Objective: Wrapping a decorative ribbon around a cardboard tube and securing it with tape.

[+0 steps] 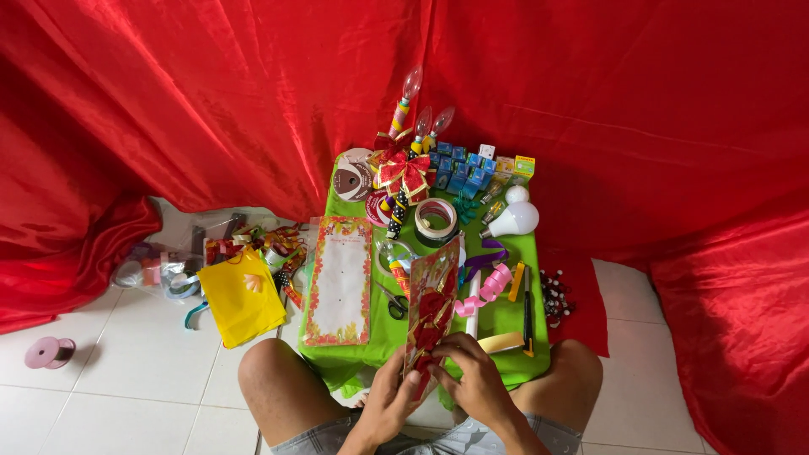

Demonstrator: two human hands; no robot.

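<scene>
Now we grip the red packet [431,305] with both hands, left [389,403] and right [477,381] fingers closed around its lower end (at six o'clock of the green table [506,316]), scissors [394,302] at its nine.

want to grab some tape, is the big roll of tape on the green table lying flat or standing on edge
Lying flat: the large clear tape roll shows its round opening facing up, resting on the green table.
</scene>
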